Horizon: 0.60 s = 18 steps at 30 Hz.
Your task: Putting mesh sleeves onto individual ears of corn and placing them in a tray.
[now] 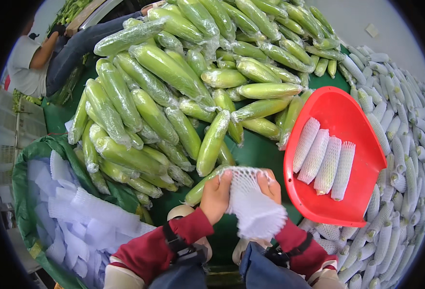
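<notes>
A white foam net sleeve (256, 204) is stretched between my two hands, its mesh end toward the pile. My left hand (215, 196) pinches the left edge of that end between thumb and fingers. On the other edge, my right hand (269, 187) is closed in the same way. A green ear of corn (200, 189) lies just beyond my left hand, partly hidden by it; whether it touches the sleeve I cannot tell. Ahead is a large heap of film-wrapped green ears (174, 123). To the right, a red plastic scoop-shaped tray (337, 103) holds several ears in net sleeves (327, 161).
A green sack (24, 192) at left is full of loose white foam sleeves (92, 212). Many netted ears (400, 192) are piled along the right side. Another person (34, 62) sits at the far left. My knees are at the lower edge.
</notes>
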Each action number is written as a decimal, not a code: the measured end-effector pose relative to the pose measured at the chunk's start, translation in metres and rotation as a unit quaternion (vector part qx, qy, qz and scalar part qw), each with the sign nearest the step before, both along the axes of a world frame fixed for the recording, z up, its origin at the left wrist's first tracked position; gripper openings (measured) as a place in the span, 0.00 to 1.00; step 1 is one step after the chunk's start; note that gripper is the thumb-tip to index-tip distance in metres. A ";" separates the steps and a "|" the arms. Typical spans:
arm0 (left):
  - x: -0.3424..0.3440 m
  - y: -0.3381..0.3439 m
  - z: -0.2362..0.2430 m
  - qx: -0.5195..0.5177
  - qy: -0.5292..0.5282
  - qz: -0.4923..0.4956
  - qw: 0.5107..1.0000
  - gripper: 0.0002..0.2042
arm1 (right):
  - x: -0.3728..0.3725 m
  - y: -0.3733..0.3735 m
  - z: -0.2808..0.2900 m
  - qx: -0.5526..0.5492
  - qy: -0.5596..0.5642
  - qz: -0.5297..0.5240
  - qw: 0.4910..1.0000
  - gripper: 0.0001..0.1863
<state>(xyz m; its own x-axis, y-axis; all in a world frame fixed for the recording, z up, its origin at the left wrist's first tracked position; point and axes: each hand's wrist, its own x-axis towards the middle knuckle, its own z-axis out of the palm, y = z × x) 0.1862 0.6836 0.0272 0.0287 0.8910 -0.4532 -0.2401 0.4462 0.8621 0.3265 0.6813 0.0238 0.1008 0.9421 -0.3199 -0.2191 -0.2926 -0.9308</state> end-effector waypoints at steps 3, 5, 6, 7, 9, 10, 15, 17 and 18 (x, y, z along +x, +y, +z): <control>0.007 -0.019 0.006 -0.048 -0.043 -0.048 0.997 0.19 | 0.024 -0.021 0.026 -0.127 0.072 0.057 0.988 0.12; 0.014 -0.024 -0.001 -0.062 -0.032 -0.073 0.995 0.18 | 0.027 -0.026 0.022 -0.139 0.113 0.031 0.983 0.12; 0.018 -0.025 -0.004 -0.069 -0.027 -0.085 0.994 0.18 | 0.028 -0.028 0.024 -0.136 0.116 0.020 0.984 0.12; 0.023 -0.024 0.004 -0.077 -0.074 -0.061 0.992 0.18 | 0.023 -0.027 0.032 -0.120 0.091 0.011 0.989 0.12; 0.022 -0.027 0.016 -0.090 -0.118 -0.043 0.988 0.18 | 0.020 -0.026 0.049 -0.131 0.095 0.015 0.987 0.12; 0.023 -0.028 0.021 -0.096 -0.141 -0.038 0.985 0.17 | 0.027 -0.025 0.059 -0.153 0.119 0.018 0.981 0.12; 0.029 -0.036 0.025 -0.177 -0.196 -0.037 0.964 0.16 | 0.039 -0.041 0.050 -0.196 0.161 -0.012 0.967 0.10; 0.032 -0.038 0.012 -0.181 -0.192 -0.029 0.964 0.16 | 0.039 -0.043 0.035 -0.171 0.145 0.003 0.975 0.10; 0.033 -0.038 0.006 -0.183 -0.188 -0.018 0.965 0.17 | 0.038 -0.045 0.024 -0.159 0.136 0.009 0.978 0.10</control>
<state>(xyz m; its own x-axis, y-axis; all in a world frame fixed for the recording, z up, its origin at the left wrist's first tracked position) 0.2193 0.6455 0.0327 0.2806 0.6688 -0.6884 -0.4834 0.7181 0.5006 0.3648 0.6361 0.0479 -0.0439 0.7919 -0.6090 -0.4380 -0.5632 -0.7007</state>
